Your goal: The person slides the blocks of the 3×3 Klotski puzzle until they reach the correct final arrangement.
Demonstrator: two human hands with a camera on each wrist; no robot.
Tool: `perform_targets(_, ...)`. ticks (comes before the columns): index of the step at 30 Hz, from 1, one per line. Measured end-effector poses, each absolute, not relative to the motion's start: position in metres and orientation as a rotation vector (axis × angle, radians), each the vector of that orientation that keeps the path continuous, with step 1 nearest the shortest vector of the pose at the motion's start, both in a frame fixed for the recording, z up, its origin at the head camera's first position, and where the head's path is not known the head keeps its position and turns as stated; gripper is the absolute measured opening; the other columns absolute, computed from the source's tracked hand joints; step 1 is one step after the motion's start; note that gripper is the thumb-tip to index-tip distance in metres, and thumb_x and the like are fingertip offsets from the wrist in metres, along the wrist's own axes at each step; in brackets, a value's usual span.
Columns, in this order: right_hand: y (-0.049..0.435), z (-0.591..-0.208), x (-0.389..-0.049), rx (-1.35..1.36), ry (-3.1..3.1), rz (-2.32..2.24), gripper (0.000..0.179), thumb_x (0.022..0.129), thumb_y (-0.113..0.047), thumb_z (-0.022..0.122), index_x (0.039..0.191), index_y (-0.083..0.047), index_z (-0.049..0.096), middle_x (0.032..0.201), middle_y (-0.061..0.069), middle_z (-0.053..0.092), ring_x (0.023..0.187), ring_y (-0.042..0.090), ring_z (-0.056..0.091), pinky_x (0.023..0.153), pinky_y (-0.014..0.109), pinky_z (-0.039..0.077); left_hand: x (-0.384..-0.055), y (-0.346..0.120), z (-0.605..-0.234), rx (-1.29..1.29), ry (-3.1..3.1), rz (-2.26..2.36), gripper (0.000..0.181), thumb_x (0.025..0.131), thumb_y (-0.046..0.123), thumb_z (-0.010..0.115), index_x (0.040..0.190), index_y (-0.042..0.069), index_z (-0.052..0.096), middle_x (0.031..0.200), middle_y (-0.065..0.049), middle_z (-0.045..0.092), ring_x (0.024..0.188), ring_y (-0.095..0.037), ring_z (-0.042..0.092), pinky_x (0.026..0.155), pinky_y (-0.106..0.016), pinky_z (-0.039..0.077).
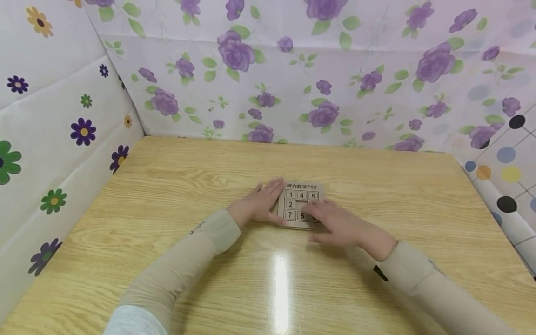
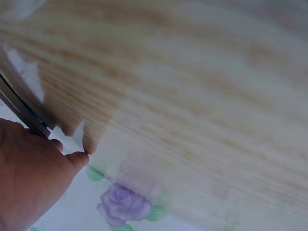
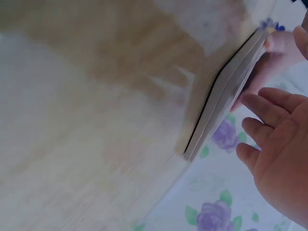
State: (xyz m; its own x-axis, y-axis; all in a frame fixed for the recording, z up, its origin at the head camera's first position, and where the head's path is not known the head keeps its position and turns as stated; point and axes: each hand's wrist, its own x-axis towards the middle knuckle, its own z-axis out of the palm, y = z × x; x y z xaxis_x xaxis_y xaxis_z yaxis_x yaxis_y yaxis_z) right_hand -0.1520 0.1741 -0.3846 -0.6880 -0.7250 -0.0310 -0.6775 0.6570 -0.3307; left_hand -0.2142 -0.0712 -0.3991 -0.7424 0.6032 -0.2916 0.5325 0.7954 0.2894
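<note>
A flat number slide puzzle [image 1: 296, 225] lies on the wooden table, with printed characters along its top. Readable tiles are 1, 4 and 6 above, 2 at the left, 7 and 5 below; a dark gap shows in the middle. My left hand [image 1: 259, 204] rests against the puzzle's left edge, fingers extended towards the upper corner and thumb by the lower one. Over the right side reaches my right hand [image 1: 341, 225], its fingertips on or just above the tiles, covering some of them. In the right wrist view its fingers [image 3: 260, 110] are loosely bent beside the puzzle's thin edge [image 3: 221, 96].
The wood-grain table [image 1: 201, 172] extends around the puzzle, with a bright light reflection [image 1: 281, 293] in front. Flower-printed cloth [image 1: 234, 93] hangs behind it. More patterned cloth lines the left and right sides.
</note>
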Motion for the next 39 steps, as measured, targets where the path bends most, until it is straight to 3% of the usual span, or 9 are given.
perform_targets(9, 0.170, -0.390, -0.173, -1.051, 2.733, -0.463, 0.071, 0.089, -0.041, 0.063, 0.143, -0.002, 0.037, 0.148, 0.022, 0.037, 0.139, 0.040, 0.029, 0.115, 0.057, 0.021, -0.213, -0.071, -0.404, 0.850, 2.613, 0.292, 0.116, 0.076, 0.066, 0.064, 0.154, 0.011, -0.002, 0.161, -0.005, -0.008, 0.148, -0.019, -0.004, 0.120, -0.046, 0.003)
perform_targets(25, 0.169, -0.386, -0.157, -1.084, 2.709, -0.396, 0.072, 0.089, -0.043, 0.062, 0.142, -0.001, 0.040, 0.147, 0.021, 0.040, 0.139, 0.039, 0.030, 0.116, 0.055, 0.020, -0.217, -0.073, -0.405, 0.865, 2.630, 0.258, 0.117, 0.076, 0.067, 0.063, 0.154, 0.010, -0.003, 0.160, -0.006, -0.008, 0.148, -0.020, -0.004, 0.120, -0.046, 0.003)
perform_targets(39, 0.181, -0.389, -0.170, -0.996, 2.816, -0.410, 0.074, 0.088, -0.042, 0.065, 0.141, 0.003, 0.041, 0.145, 0.021, 0.042, 0.139, 0.043, 0.028, 0.115, 0.057, 0.020, -0.216, -0.072, -0.401, 0.870, 2.610, 0.280, 0.115, 0.077, 0.065, 0.063, 0.154, 0.010, -0.003, 0.160, -0.007, -0.008, 0.148, -0.021, -0.004, 0.120, -0.047, 0.002)
